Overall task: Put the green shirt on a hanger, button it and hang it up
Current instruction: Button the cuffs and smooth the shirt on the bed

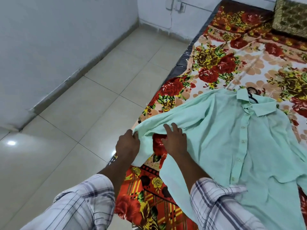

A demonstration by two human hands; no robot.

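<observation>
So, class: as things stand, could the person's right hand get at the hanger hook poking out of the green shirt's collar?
Probably yes. The right hand rests on the green shirt, and only flat fabric lies between it and the hanger hook at the collar, though that means reaching well forward.

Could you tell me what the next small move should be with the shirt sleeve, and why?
Probably draw the sleeve out straight: the left hand pinches its folded-under cuff end and the right hand rests on it, while the green shirt already lies buttoned with the hanger at the collar.
</observation>
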